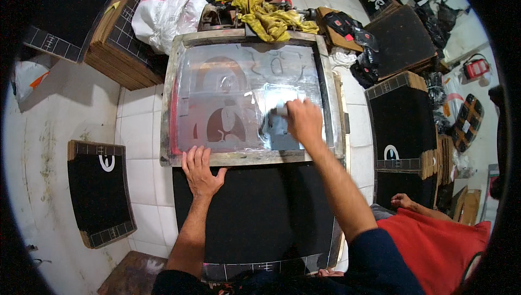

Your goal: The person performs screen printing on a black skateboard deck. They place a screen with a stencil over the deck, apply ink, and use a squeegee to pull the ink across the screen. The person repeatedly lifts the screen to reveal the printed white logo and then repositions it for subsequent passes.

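Observation:
A screen-printing frame (252, 157) with a pale mesh lies in front of me, over a black fabric panel (252, 208) that shows on its near side. Rounded stencil shapes mark the mesh's left half. My left hand (202, 171) rests on the near rail, its fingers stretched over the wood and its thumb apart. Over the right part of the mesh, my right hand (305, 124) is closed round a small greyish thing (280, 111), blurred and mostly hidden by the fingers. Beside it, the mesh shines with a bright reflection and a dark smeared patch.
A yellow cloth (271, 18) hangs at the far rail. Stacks of black panels stand at the left (100, 197) and right (401, 127). A white sack (168, 15) sits far left. A person in red (434, 246) is close on my right; others are at the back.

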Demonstrator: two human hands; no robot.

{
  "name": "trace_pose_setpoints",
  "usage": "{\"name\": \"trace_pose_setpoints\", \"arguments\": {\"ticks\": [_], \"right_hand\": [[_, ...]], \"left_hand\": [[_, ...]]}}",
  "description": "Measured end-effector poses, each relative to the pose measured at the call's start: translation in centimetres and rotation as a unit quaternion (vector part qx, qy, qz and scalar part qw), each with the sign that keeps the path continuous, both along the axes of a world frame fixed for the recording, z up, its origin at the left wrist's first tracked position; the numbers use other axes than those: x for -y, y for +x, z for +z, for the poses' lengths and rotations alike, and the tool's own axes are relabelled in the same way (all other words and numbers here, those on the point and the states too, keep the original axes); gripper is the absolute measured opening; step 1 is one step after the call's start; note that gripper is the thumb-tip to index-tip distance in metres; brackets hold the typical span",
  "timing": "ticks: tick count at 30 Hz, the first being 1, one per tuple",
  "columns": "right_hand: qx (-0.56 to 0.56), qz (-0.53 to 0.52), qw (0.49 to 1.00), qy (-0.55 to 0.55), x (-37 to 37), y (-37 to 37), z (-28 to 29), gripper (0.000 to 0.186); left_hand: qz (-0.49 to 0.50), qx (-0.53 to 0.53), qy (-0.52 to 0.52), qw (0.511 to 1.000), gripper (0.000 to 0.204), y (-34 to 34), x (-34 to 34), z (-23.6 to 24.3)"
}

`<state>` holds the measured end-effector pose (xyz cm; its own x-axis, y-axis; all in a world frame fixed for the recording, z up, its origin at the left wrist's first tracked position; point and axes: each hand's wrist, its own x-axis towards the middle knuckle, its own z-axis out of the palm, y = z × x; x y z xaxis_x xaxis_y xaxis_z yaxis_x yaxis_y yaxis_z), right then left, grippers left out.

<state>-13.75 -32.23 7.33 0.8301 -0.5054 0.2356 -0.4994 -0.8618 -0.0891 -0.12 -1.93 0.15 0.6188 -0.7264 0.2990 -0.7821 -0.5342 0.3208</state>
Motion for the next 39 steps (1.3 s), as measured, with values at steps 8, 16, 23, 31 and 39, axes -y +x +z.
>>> {"name": "trace_pose_setpoints", "arguments": {"ticks": [8, 16, 23, 31, 39], "right_hand": [[0.031, 0.013, 0.999, -0.004, -4.2, -4.3, -0.2, 0.026], [-0.077, -0.017, 0.994, 0.081, -1.0, -1.5, 5.5, 0.039], [-0.151, 0.013, 0.985, 0.086, -1.9, -1.8, 5.2, 0.038], [-0.118, 0.012, 0.991, 0.068, 10.0, 8.2, 3.1, 0.051], [-0.011, -0.013, 0.996, 0.093, -2.2, -2.1, 1.8, 0.037]], "left_hand": [[-0.014, 0.011, -0.058, 0.998, 0.069, 0.6, 0.4, 1.1], [-0.076, -0.032, -0.098, 0.992, 0.058, 2.7, 0.4, 4.4], [-0.073, -0.058, -0.090, 0.992, 0.057, 2.5, 0.4, 4.9], [-0.079, -0.058, -0.083, 0.992, 0.056, 2.6, 0.3, 4.7], [-0.073, -0.063, -0.087, 0.992, 0.055, 2.5, 0.5, 4.8]]}}
